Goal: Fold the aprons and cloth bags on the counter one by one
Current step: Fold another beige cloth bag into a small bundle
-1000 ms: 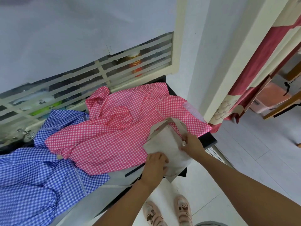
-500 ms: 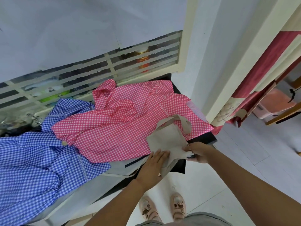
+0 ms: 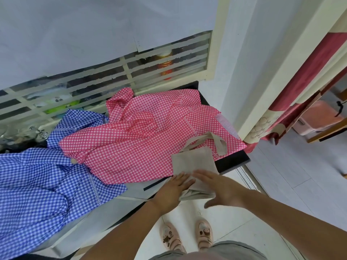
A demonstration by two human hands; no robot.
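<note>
Left fingers: held straight and close together, laid flat on the near part of the cloth bag.
Right fingers: stretched out and slightly apart, blurred; they are seen over the bag's near fold, the thumb pointing down past the counter edge. Whether they press on the cloth cannot be told.
Left hand: placed palm down at the bag's near left corner; nothing is gripped.
Right hand: held palm down just beside the left hand; nothing is gripped.
Cloth bag: beige, folded over on itself at the near side, where layered edges are shown under the hands. It lies at the counter's near right corner, its far part on the pink apron.
Bag handles: two beige loops, spread on the pink apron beyond the bag.
Pink apron: pink-and-white check, lying crumpled and unfolded across the counter.
Blue apron: blue-and-white check, unfolded, to the left, partly covered by the pink apron.
Counter: black, its bare corner seen to the right of the bag.
Window grille: set behind the counter; a red can is seen through it.
Curtain: red, hung at the right.
Shoes: pink, seen on the pale floor below the hands.
</note>
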